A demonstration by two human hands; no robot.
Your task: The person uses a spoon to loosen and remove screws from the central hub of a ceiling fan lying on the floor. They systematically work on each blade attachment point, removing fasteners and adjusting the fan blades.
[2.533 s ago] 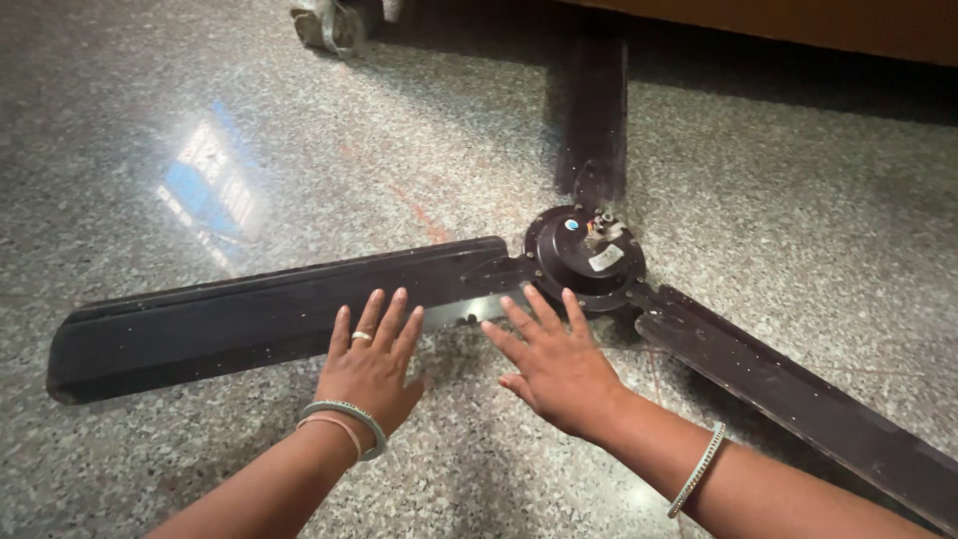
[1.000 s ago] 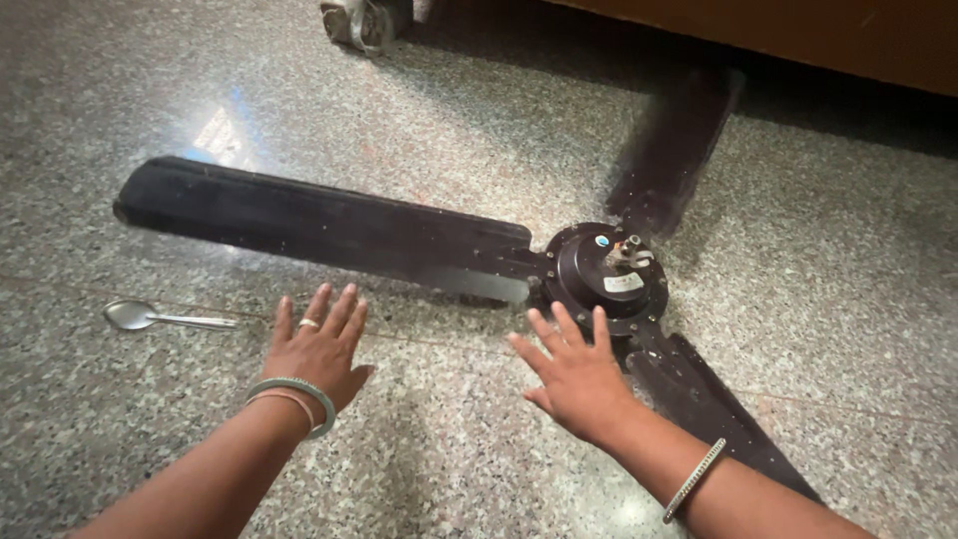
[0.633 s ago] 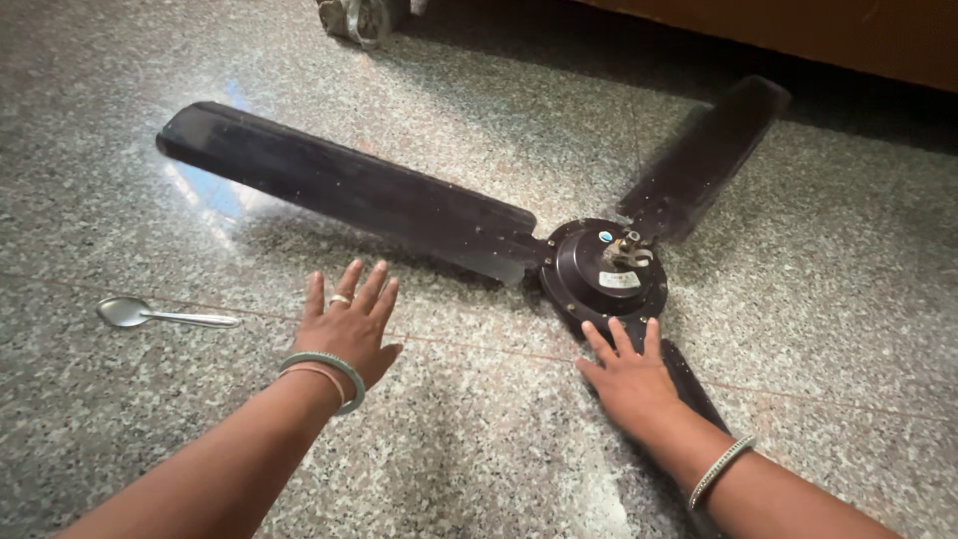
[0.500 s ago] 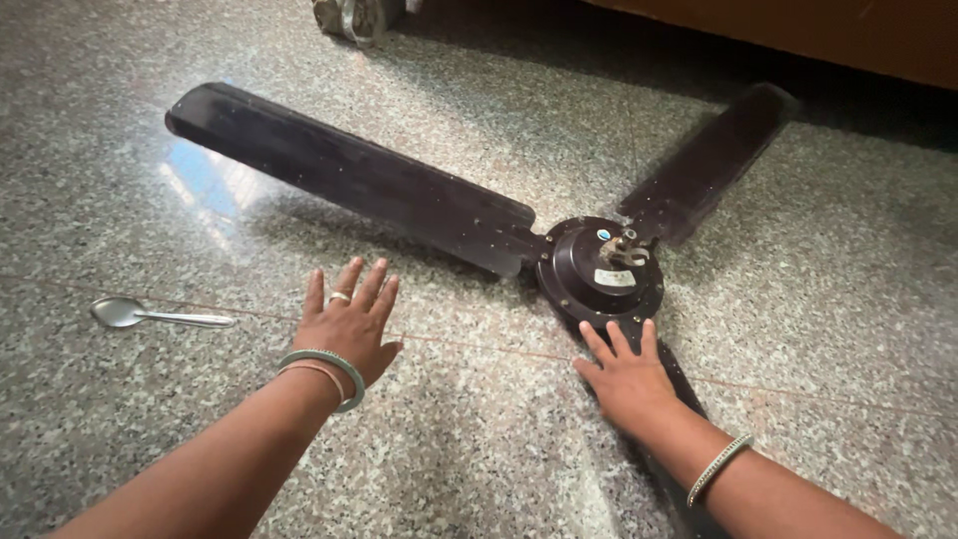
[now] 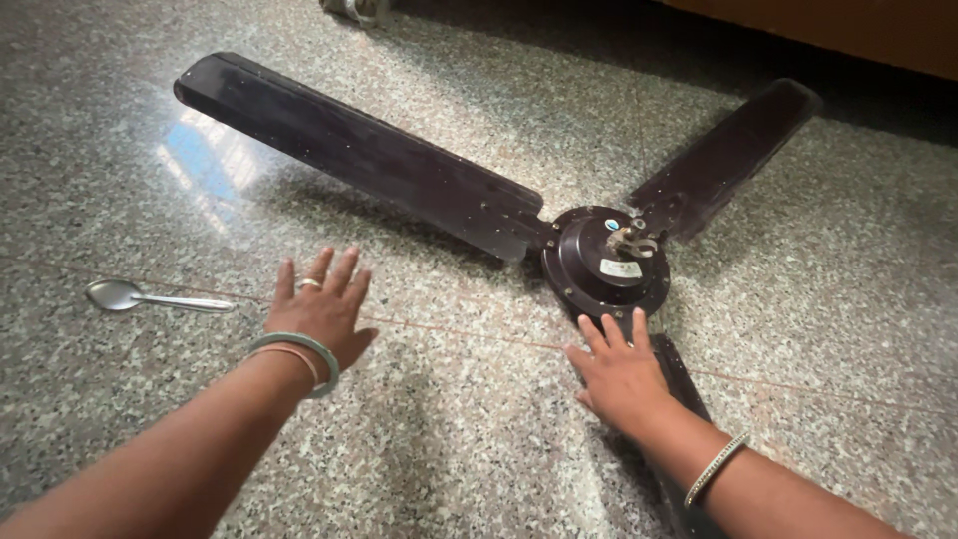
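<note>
Labels — two, both on the round dark hub (image 5: pixel 606 263) of the ceiling fan (image 5: pixel 399 165). One small round blue sticker (image 5: pixel 611 226) near the hub's far edge; one small pale rectangular label (image 5: pixel 620 268) on its near half — print too small to tell.

Speckled granite floor (image 5: pixel 150 419) bears a ceiling fan (image 5: pixel 599 265) and spoon (image 5: pixel 150 296).

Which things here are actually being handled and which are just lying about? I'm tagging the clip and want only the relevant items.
In use:
- ceiling fan, dark, three blades, lying on the floor
- right hand, resting on the fan's nearest blade by the hub
- left hand, fingers spread, close to the floor and off the fan

Lying about:
- metal spoon on the speckled floor
- wheeled object, top edge, mostly cut off
</note>
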